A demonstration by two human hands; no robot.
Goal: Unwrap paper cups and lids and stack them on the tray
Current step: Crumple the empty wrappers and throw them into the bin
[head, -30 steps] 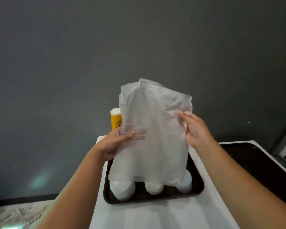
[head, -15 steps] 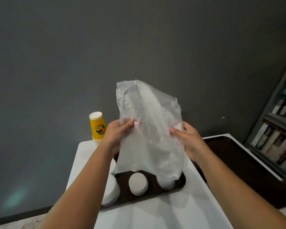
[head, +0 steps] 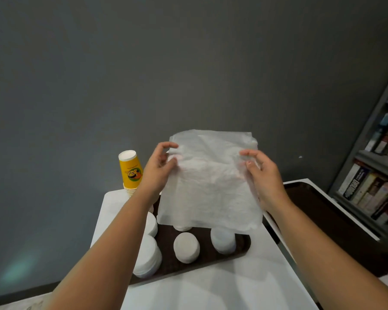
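While both hands, left (head: 158,170) and right (head: 261,173), pinch the empty wrapper (head: 208,182) by its top corners above the tray (head: 244,248), its hanging edge could brush the lid stacks (head: 186,247) below and topple them across the bench (head: 211,287).

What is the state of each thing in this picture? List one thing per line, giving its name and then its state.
plastic wrapper: empty, held up flat above the tray.
left hand: pinches the wrapper's left edge.
right hand: holds the wrapper's right edge.
lid stacks: unwrapped, standing on the tray.
tray: on the white table, loaded with lids.
yellow cups: nested, upside down, behind the tray.
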